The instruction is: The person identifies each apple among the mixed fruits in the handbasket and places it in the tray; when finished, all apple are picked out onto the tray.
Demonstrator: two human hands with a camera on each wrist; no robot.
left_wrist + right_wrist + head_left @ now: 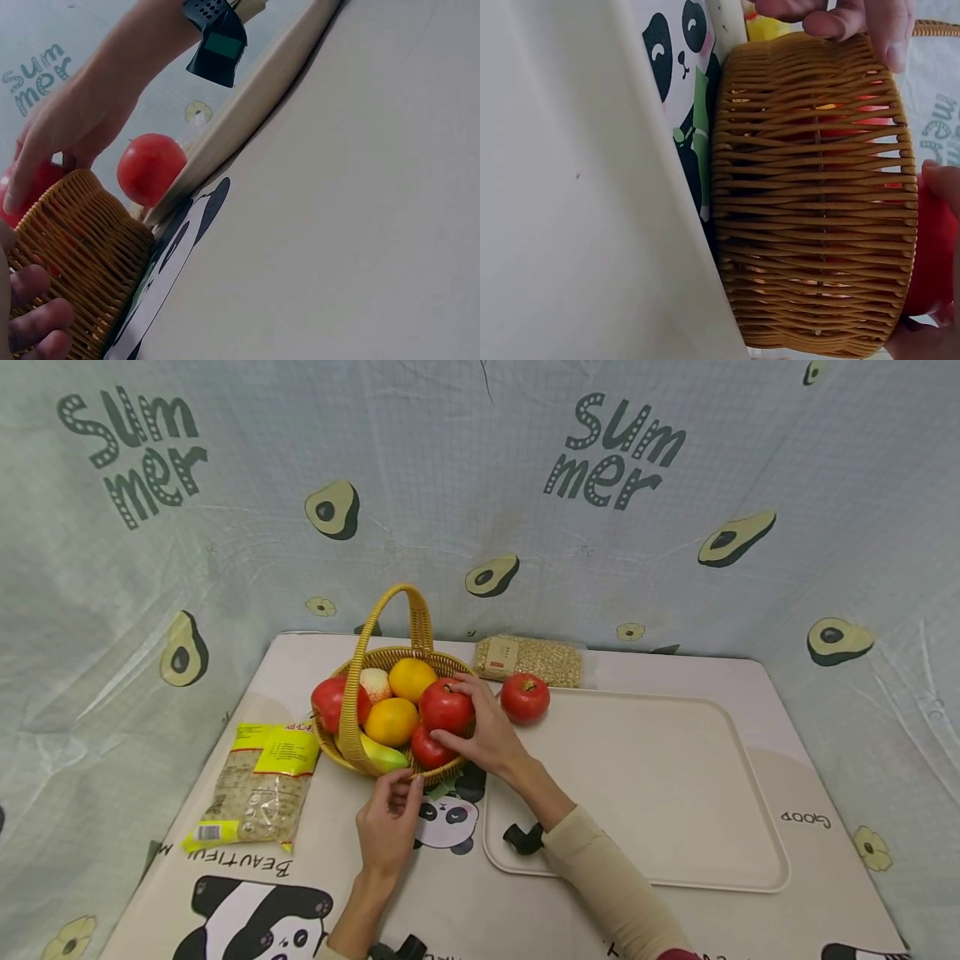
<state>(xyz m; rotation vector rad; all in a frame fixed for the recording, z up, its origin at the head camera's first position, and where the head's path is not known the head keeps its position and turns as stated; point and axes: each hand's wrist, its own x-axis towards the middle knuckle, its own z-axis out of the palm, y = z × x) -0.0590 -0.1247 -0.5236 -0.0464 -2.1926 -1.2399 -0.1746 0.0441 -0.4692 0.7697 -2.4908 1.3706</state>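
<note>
A red fruit (444,706) is at the right side of the basket (817,202), poking up past the rim. The right hand (487,727) bends its thumb and fingers around it and holds it. The left hand (386,831) is by the basket's front rim, fingers loosely bent, with nothing in its grip.

Only the head view looks down into the basket, at two yellow fruits (392,722) and a banana (384,754). It also shows a yellow bag (258,785) left of the basket. The right wrist view shows the basket's side up close, with red peeking through the gaps. The left wrist view shows a green patch on the dark gadget (217,49) above the basket.

The basket's handle hides part of its left red fruit (327,703). The left wrist view cuts off the left hand. I cannot tell if its fingers touch the rim.
</note>
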